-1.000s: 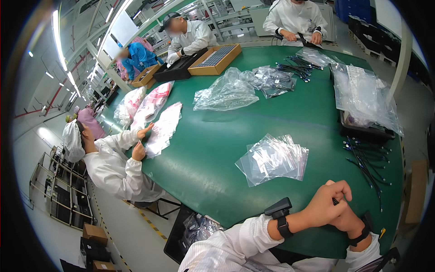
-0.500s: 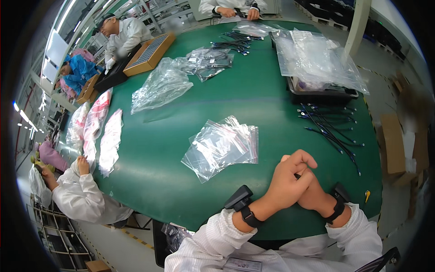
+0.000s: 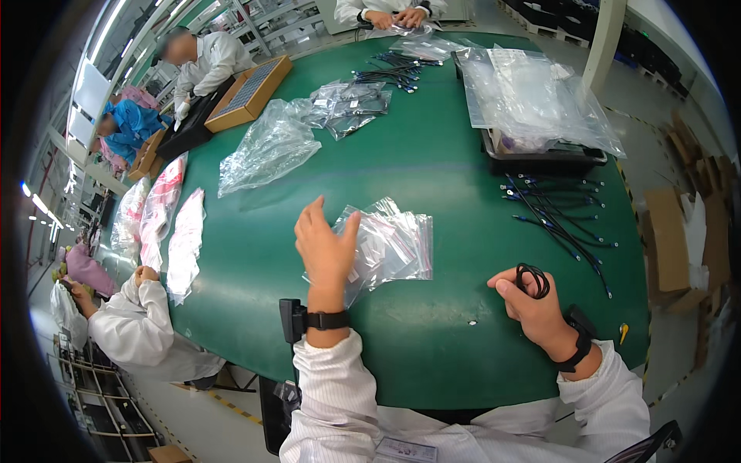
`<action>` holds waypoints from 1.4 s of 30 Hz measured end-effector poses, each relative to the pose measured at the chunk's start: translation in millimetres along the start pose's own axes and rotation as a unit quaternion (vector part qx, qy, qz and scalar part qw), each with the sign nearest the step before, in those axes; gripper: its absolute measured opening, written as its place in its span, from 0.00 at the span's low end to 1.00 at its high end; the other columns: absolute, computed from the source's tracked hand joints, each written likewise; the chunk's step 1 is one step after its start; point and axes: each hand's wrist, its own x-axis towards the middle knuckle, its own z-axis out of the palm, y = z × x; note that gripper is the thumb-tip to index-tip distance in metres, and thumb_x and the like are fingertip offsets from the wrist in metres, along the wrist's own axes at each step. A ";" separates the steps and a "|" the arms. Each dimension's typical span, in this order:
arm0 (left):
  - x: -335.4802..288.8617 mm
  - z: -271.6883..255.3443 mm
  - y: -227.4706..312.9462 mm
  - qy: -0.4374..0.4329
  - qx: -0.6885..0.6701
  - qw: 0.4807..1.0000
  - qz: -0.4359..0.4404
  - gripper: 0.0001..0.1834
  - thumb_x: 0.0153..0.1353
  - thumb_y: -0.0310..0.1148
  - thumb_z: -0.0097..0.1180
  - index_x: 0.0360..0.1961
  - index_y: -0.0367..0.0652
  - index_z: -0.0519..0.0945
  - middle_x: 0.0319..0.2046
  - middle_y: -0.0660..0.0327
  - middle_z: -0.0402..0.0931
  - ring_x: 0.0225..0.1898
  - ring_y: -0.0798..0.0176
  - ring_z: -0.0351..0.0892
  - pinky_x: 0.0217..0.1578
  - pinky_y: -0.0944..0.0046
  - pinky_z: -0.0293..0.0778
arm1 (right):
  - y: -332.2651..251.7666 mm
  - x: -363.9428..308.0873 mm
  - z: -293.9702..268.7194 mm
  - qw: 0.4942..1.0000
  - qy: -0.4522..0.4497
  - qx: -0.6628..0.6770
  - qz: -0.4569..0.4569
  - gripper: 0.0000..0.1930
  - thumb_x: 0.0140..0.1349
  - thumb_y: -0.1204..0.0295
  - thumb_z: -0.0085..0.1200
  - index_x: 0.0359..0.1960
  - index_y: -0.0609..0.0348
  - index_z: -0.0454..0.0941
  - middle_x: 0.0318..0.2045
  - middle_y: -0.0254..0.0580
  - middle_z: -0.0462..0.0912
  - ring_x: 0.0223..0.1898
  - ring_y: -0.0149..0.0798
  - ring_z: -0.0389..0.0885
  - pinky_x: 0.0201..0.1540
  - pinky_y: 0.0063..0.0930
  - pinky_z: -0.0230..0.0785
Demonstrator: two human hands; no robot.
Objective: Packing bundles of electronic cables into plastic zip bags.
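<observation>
My left hand (image 3: 326,245) is open, fingers spread, over the left side of a pile of clear zip bags (image 3: 397,243); nothing shows in its grasp. The hand hides part of the pile, and I cannot tell whether it touches the bags. To the right, my right hand (image 3: 532,305) is closed around a black cable (image 3: 536,276) wound into a small coil, its loops standing out above the fingers. Beyond that hand lies a loose bunch of black cables (image 3: 552,220) with blue-collared metal ends.
A black tray (image 3: 544,162) heaped with large plastic bags (image 3: 532,96) stands at the far right. Crumpled clear plastic (image 3: 266,150), filled bags (image 3: 351,106) and more cables (image 3: 390,76) lie farther back. A small yellow item (image 3: 624,332) rests near the right edge. Co-workers sit around.
My hands were together at the right. The left has moved away leftward to the zip bags and opened. The right now shows the coiled cable, and a small pale bit is visible on the table.
</observation>
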 end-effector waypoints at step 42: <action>-57.6 -36.6 149.1 -0.269 -0.330 0.897 0.117 0.06 0.66 0.29 0.65 0.36 0.38 0.83 0.27 0.60 0.79 0.26 0.66 0.75 0.30 0.66 0.70 | -7.0 1.0 -7.3 0.995 -0.067 0.080 0.011 0.10 0.69 0.67 0.63 0.34 0.57 0.76 0.28 0.21 0.70 0.30 0.17 0.63 0.31 0.18 0.58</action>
